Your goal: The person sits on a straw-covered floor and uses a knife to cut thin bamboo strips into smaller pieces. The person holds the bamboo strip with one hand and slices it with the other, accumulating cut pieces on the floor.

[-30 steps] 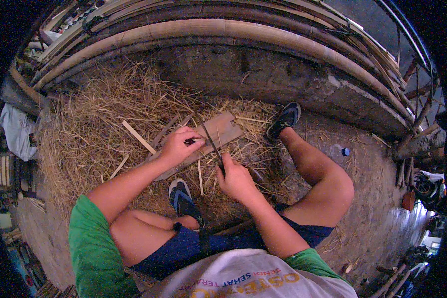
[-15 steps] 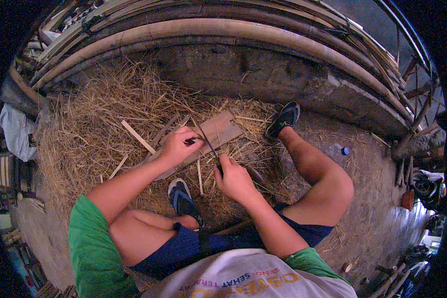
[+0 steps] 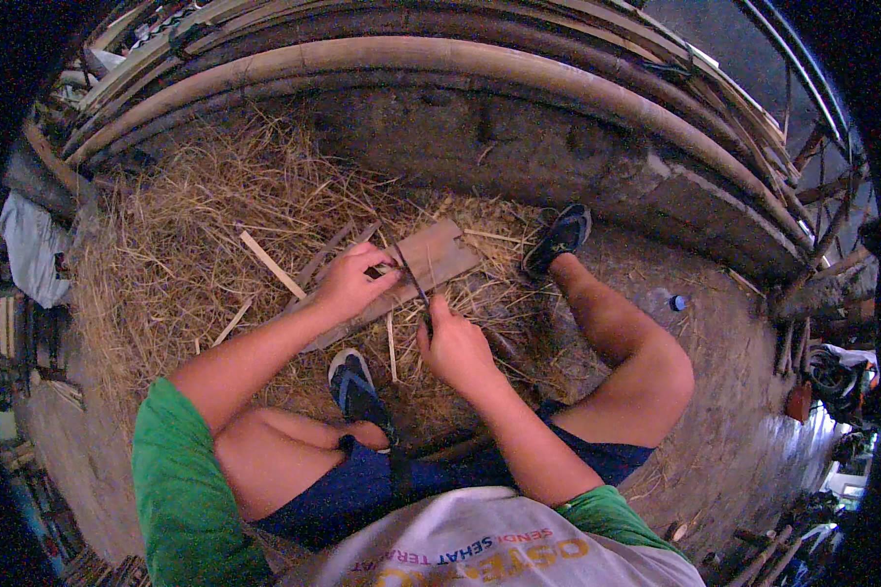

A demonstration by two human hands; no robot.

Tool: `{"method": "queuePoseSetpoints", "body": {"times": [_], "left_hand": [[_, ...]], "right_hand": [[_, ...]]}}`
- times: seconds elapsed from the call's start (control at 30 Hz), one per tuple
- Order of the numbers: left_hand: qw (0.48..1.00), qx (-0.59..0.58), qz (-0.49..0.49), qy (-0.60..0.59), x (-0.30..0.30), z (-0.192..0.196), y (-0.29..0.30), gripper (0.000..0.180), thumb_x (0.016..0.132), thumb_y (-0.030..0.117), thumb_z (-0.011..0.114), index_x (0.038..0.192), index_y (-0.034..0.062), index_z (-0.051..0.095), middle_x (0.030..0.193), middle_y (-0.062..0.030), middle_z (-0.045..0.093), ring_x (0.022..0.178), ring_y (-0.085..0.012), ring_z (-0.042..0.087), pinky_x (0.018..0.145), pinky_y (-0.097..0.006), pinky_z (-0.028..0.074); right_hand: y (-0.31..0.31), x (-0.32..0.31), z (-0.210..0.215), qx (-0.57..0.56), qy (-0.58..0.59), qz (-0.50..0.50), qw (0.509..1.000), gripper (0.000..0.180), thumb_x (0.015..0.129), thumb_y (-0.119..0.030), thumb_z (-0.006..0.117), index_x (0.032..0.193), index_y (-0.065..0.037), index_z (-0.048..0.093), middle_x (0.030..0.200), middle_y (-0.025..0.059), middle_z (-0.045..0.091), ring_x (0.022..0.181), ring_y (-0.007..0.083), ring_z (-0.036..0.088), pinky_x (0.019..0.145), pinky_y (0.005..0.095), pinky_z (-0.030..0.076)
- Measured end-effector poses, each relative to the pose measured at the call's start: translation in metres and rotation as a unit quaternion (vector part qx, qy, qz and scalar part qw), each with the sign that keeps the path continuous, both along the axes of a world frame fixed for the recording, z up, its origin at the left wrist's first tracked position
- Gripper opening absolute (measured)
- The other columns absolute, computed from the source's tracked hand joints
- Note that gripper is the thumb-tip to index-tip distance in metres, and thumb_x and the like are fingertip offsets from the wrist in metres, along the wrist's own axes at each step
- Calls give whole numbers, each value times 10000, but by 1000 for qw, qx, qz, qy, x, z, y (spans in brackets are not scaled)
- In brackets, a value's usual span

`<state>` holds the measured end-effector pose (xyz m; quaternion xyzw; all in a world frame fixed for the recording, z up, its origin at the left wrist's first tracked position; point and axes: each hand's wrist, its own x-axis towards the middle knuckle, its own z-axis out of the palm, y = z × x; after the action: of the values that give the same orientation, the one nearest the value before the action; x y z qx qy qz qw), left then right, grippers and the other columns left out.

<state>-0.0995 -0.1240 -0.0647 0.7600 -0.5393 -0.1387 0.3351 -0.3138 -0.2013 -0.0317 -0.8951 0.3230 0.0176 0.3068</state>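
My right hand (image 3: 457, 347) is wrapped round the handle of a knife with a thin dark blade (image 3: 411, 273). The blade slants up and left over a wooden board (image 3: 442, 249) and passes close to my left fingertips. My left hand (image 3: 354, 282) is closed in a pinch above the board; whatever lies between its fingers is hidden or too small to name. The board rests on straw between my feet, partly covered by my left hand and forearm.
Loose straw (image 3: 206, 215) is heaped to the left, with pale split strips (image 3: 272, 264) on it. Long bamboo poles (image 3: 440, 54) lie along a low concrete wall (image 3: 558, 157) ahead. A blue cap (image 3: 676, 303) sits on the floor at the right. My sandalled feet flank the board.
My right hand and the knife have shifted very slightly away from me. The left hand stays closed at nearly the same place over the board.
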Motion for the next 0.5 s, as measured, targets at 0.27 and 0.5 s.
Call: {"method": "queuePoseSetpoints", "body": {"times": [0.27, 0.5], "left_hand": [[956, -107, -24, -271, -6, 180, -46, 405, 949, 464, 541, 949, 94, 707, 964, -123, 657, 1017, -320, 636, 876, -477, 522], [947, -10, -179, -267, -30, 88, -89, 474, 1025, 431, 395, 882, 129, 731, 938, -77, 669, 939, -290, 561, 917, -479, 369]], "right_hand": [[1, 4, -14, -25, -5, 1, 1000, 413, 902, -259, 626, 1177, -11, 444, 852, 294, 668, 797, 486, 662, 731, 560, 542], [1, 4, -24, -53, 6, 13, 998, 421, 883, -261, 648, 1156, -29, 428, 834, 281, 670, 776, 485, 659, 709, 559, 541]]}}
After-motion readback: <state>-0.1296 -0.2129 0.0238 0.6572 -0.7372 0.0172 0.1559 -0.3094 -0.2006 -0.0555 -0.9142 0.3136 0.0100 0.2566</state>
